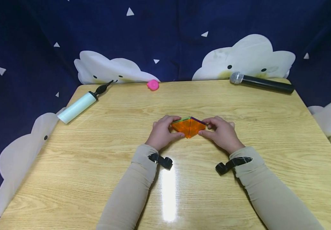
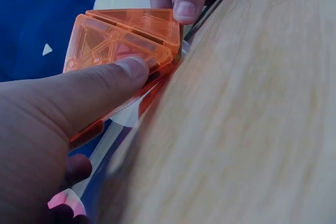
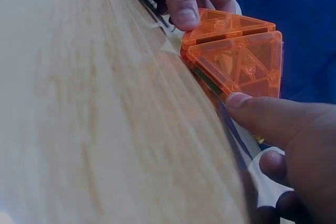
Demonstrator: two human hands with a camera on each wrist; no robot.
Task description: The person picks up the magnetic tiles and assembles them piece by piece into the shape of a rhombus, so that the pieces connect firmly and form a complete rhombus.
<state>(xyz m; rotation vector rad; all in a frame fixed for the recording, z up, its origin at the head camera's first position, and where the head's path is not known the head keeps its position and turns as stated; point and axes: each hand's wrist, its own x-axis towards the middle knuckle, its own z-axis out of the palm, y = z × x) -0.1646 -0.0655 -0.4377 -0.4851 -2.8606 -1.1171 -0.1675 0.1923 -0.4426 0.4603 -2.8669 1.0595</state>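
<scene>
Two see-through orange triangular magnetic tiles (image 1: 183, 128) meet along a seam and face me, part of a small angular block at the middle of the table. Along its far top edge, green and purple tile edges show. The left hand (image 1: 164, 132) pinches the block's left corner, its thumb on the orange face and its fingers behind. At the opposite corner, the right hand (image 1: 222, 133) grips with thumb in front and index finger at the purple edge. Both wrist views show ribbed orange triangles (image 2: 123, 38) (image 3: 252, 61) close up; the block's far side is mostly hidden.
A pale blue hand pump (image 1: 79, 107) with a black nozzle lies at the table's left edge. Toward the back are a small pink round object (image 1: 153, 85) and a black microphone (image 1: 264, 83) with a silver head. Behind the wooden table (image 1: 96, 179) hangs a dark blue cloud-patterned cloth (image 1: 171, 35).
</scene>
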